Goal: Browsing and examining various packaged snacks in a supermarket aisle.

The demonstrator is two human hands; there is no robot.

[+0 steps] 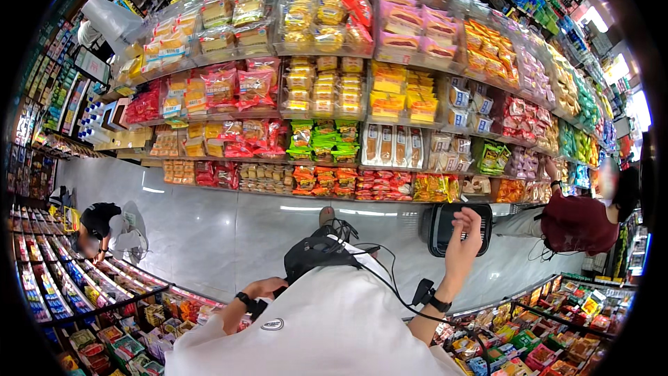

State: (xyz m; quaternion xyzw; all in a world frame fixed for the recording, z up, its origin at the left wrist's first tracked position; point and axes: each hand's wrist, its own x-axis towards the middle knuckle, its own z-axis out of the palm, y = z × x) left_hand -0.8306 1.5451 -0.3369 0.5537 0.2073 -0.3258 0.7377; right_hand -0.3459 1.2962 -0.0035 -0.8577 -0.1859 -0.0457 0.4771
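Note:
My right hand (465,234) is raised over a black shopping basket (435,235) on the floor, its fingers loosely bent and apart, with nothing visible in them. From this view I cannot tell whether it touches the basket, and it hides part of the basket's inside. My left hand (267,287) is low at my left side, beside a black bag (309,257) worn at my waist. Its fingertips are hidden at the bag's edge. Each wrist has a black band, and a black cable (393,275) runs from the bag toward my right arm.
Ahead stands a tiered shelf of packaged breads and snacks (323,90). A person in a dark red top (581,216) is at the right by the shelf; another person (104,226) bends at the far left. Snack racks (536,334) lie behind me, and grey floor (202,223) runs between.

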